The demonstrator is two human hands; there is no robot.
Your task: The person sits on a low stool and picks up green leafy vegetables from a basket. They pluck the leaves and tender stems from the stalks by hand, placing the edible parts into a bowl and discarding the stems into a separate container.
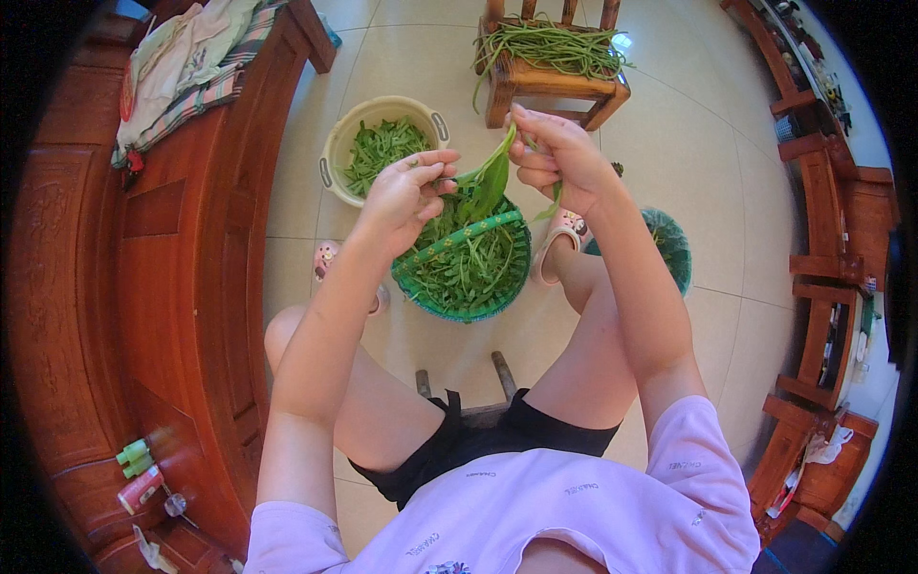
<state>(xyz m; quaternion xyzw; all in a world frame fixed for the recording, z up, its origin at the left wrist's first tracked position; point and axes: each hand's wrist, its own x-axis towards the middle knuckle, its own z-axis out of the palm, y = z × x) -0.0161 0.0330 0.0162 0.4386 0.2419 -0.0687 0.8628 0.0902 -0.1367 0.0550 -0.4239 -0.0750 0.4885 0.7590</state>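
Note:
A green leafy vegetable sprig [492, 185] stretches between my two hands, above a green woven basket [529, 251]. My right hand [558, 154] grips the upper end of its stem, and another leaf hangs below that palm. At the lower end, my left hand [409, 190] has its fingertips closed on the sprig. Loose leafy greens [473, 269] fill the basket, whose patterned strap handle [459, 242] arches over them. Behind my left hand stands a cream plastic basin [336, 136] with grey handles, holding more picked greens [387, 147].
Long green beans [552, 46] lie on a small wooden chair [559, 90] ahead. Right of my leg is a green bin [683, 251] with a clear liner. A carved wooden bench [215, 215] bearing folded cloths [193, 64] runs along the left. Wooden furniture [814, 194] lines the right.

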